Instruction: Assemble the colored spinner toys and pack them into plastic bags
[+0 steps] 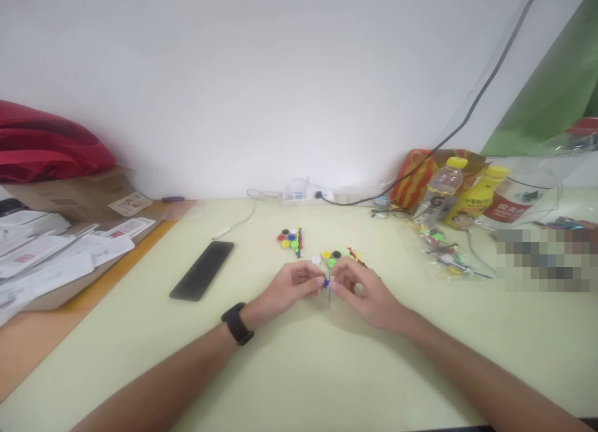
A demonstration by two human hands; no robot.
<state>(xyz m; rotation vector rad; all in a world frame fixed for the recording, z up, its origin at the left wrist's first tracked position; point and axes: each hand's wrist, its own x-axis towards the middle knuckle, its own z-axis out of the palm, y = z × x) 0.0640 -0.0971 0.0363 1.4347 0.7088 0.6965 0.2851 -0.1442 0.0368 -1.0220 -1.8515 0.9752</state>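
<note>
Over the table's middle, my left hand has its thumb and fingers pinched on a small blue plastic piece. Facing it, my right hand pinches a thin pale bluish stick, which points down between the hands and meets the blue piece. Whether the two are joined I cannot tell. Just beyond my fingertips lie several small round plastic discs, among them a white one, a yellow one and a black one. Farther back is another group of coloured discs beside short coloured sticks.
A black phone lies left of my hands. Right of them is a clear bag of similar coloured parts, with bottles behind. White packets and a cardboard box occupy the left side. A power strip rests against the wall.
</note>
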